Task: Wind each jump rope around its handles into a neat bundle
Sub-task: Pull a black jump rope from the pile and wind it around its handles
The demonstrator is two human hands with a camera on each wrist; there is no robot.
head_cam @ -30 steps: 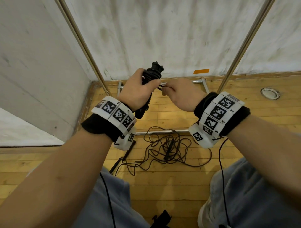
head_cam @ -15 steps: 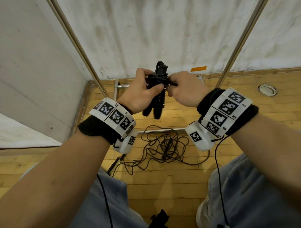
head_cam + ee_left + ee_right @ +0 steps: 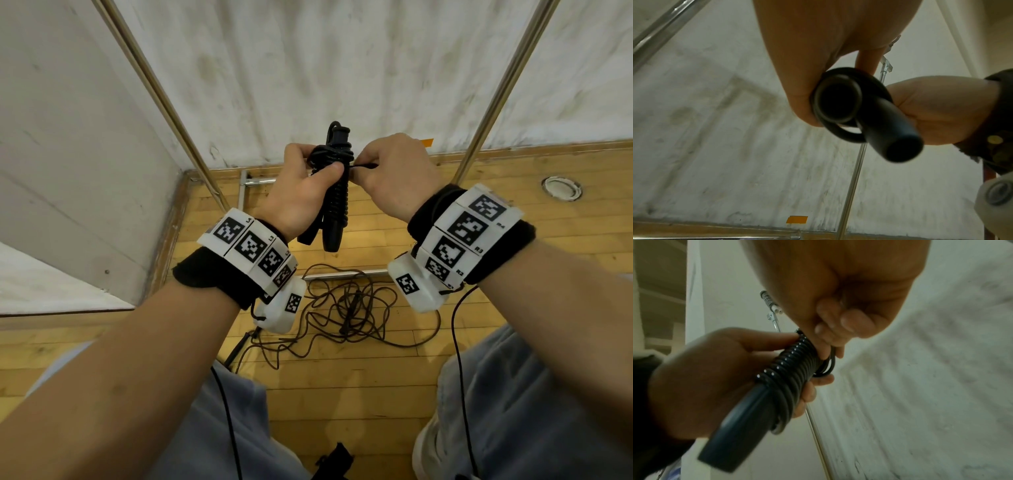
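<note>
Jump rope bundle (image 3: 334, 192) is held in the air between both hands: left hand (image 3: 301, 192) grips the wound handles, right hand (image 3: 394, 178) pinches the cord end (image 3: 364, 165). The cord looks springy and smooth, so it may uncoil unless held at the coils.

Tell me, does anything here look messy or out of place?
Yes: a thin dark jump rope lies on the wooden floor in a loose tangle of crossing loops, not wound up. The black jump rope bundle held by the left hand and right hand looks tidy, its coils packed closely around the handles.
</note>
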